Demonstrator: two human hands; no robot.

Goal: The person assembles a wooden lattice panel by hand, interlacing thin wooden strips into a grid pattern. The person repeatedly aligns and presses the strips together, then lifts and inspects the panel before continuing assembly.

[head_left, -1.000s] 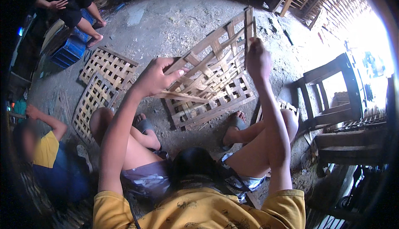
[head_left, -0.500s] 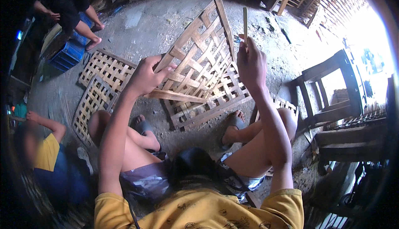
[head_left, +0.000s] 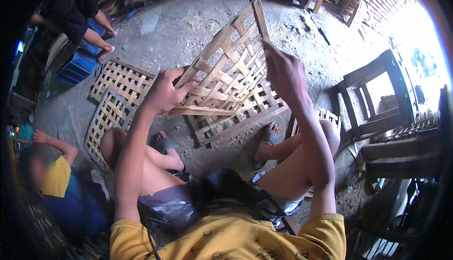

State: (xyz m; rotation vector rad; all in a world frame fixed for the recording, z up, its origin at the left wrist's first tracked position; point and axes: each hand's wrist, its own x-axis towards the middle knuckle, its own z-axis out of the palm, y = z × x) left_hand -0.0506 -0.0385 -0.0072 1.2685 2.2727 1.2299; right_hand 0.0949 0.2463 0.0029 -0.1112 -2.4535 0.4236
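Observation:
My left hand (head_left: 166, 93) is closed around the left corner of a woven bamboo panel (head_left: 205, 63) with a wooden rim, holding it tilted up in front of me. At the panel's right rim, my right hand (head_left: 286, 73) has its fingers bent together, the index fingertip near the rim. Whatever those fingers hold is hidden; the thin strip seen earlier does not show clearly. Beneath the raised panel, a second woven panel (head_left: 252, 121) lies on the floor between my feet.
More woven panels (head_left: 123, 81) lie left of my legs, and one (head_left: 325, 115) is by my right knee. A wooden frame stand (head_left: 351, 83) is at the right. One person sits on a blue crate (head_left: 77, 67) at the far left; another, in a yellow shirt (head_left: 57, 177), is nearer.
My right hand has tipped leftward to the panel's rim, and the upright thin strip it held is out of clear sight. The raised panel has shifted slightly right.

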